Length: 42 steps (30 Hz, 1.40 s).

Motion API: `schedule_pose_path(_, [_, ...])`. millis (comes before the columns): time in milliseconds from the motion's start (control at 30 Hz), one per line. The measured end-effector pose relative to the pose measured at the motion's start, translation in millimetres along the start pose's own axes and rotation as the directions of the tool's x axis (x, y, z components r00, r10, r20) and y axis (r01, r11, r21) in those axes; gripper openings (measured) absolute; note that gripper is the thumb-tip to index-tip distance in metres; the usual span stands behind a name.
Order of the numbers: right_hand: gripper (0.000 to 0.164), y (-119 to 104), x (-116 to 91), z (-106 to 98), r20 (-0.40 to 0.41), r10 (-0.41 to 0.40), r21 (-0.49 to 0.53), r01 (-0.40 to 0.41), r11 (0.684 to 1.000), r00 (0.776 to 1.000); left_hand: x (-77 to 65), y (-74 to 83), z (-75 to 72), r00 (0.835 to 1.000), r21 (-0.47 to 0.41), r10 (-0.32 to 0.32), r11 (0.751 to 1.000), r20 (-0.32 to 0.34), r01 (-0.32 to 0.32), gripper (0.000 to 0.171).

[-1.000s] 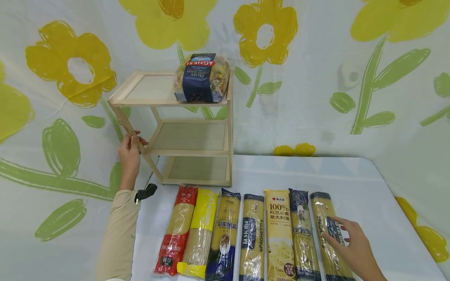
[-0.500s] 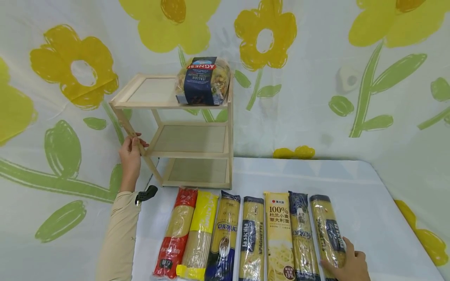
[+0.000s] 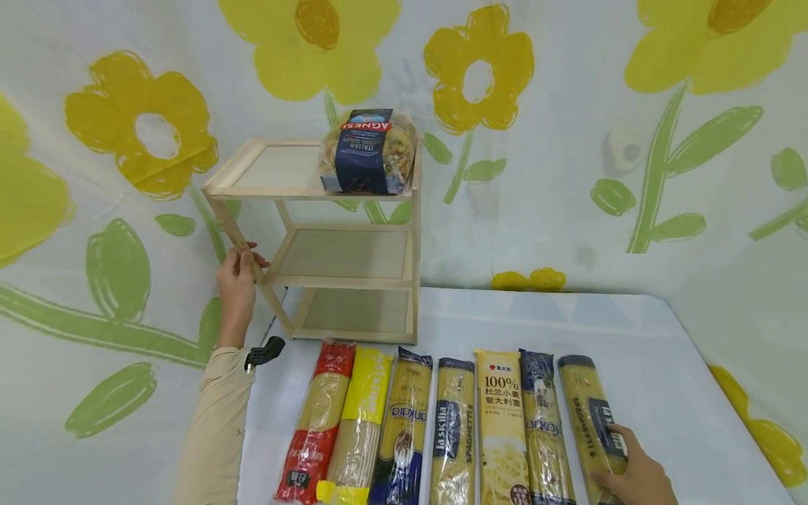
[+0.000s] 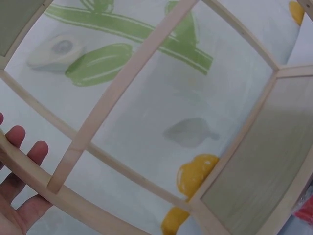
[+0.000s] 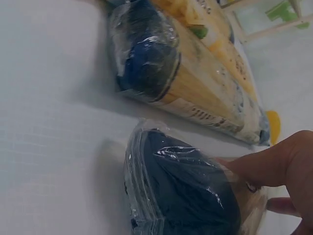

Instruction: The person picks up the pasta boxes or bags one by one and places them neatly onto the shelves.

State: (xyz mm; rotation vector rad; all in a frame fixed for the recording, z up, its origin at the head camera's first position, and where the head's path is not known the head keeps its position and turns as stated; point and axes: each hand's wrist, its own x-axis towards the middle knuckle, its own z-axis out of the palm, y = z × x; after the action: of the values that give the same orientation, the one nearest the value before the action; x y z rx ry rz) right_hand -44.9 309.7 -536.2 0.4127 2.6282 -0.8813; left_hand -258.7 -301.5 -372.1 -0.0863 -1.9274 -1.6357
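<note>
R hand (image 3: 636, 477) grips the far-right la sicilia spaghetti pkt (image 3: 582, 407) near its lower end, thumb on one side, fingers on the other. Pkt lies at a slight slant on the table (image 3: 631, 322), its top end just beside the nearer ankara pkt (image 3: 546, 428); R wrist view shows a gap btwn the two at their near ends. Can't tell if any of it is off the table.

L hand (image 3: 237, 273) holds the front-left post (image 3: 229, 226) of the wooden 3-tier rack (image 3: 344, 254), thumb & fingers round the wood.

Further out, leftward along the row: 100% pasta pkt (image 3: 501, 421), another la sicilia pkt (image 3: 452, 435), another ankara pkt (image 3: 405, 421), yellow-topped pkt (image 3: 362, 414), red-ended pkt (image 3: 318, 414). Agnesi pasta bag (image 3: 369, 151) sits on the top tier, hard by its R edge; flowered backdrop (image 3: 549, 210) behind.

Risks, my read: slick film + an off-centre grip = pkt could twist or slip, far end dipping, if raised. Swinging it L could clip the ankara neighbour b/c they're so close. A tug on the post might tip the rack or shift the Agnesi bag off that edge.
</note>
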Motion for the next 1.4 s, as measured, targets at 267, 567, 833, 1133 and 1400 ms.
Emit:
schedule_pose_path(267, [0.094,10.6,6.2,-4.1,0.013,-0.071,0.033,0.071,0.997,0.997,0.1,-0.8,-0.1,1.0,0.002,0.011,1.0,0.0,-0.011,0.022])
schedule_pose_path(567, [0.094,-19.4,-0.1,-20.2,-0.043,-0.049,0.117,0.053,0.992,0.998,-1.0,-0.8,-1.1,1.0,0.01,-0.023,1.0,0.007,0.023,0.023])
schedule_pose_path(833, [0.091,-53.8,-10.7,-39.5,-0.092,-0.04,0.174,0.056,0.983,0.995,-0.8,-1.8,-1.4,1.0,0.018,-0.008,1.0,0.015,0.007,0.023])
schedule_pose_path(1133, [0.079,-89.6,-23.3,-60.6,-0.157,-0.128,0.269,0.167,0.948,0.979,0.1,-2.2,-1.5,1.0,0.012,0.007,1.0,0.004,-0.007,0.022])
schedule_pose_path(1400, [0.071,-121.2,-36.3,-75.1,-0.235,-0.226,0.316,0.294,0.902,0.945,-1.1,-0.8,-1.1,1.0,0.005,0.008,1.0,0.011,-0.008,0.022])
